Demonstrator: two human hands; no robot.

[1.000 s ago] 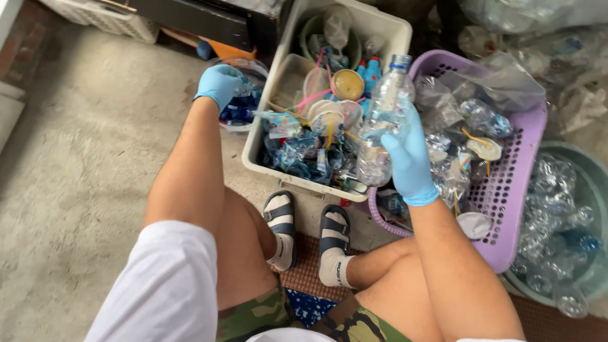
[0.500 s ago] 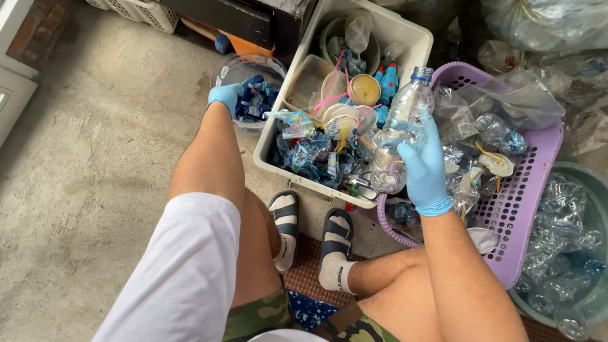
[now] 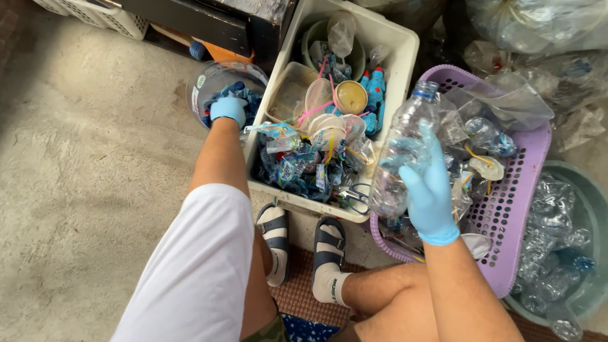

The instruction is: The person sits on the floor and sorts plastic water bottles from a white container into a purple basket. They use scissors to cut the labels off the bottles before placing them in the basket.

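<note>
My right hand (image 3: pixel 428 187), in a blue glove, grips a clear plastic bottle (image 3: pixel 400 152) with a blue neck ring, held upright between the white bin and the purple basket. My left hand (image 3: pixel 228 108), also gloved in blue, reaches into a clear round tub (image 3: pixel 206 83) of blue bottle caps; its fingers curl down among the caps and I cannot tell if it holds one. The white plastic bin (image 3: pixel 398 42) in front of me holds cups, lids, straws and torn blue labels.
A purple perforated basket (image 3: pixel 520 190) with crushed bottles and bags stands at the right, a grey-green tub (image 3: pixel 591 209) of clear bottles beyond it. Scissors (image 3: pixel 359 195) lie in the bin's near corner. Bare concrete floor (image 3: pixel 88 158) spreads left. My sandalled feet (image 3: pixel 303 244) rest on a mat.
My left hand has gone further into the tub of caps. My right hand has kept the bottle and moved it slightly right, towards the purple basket.
</note>
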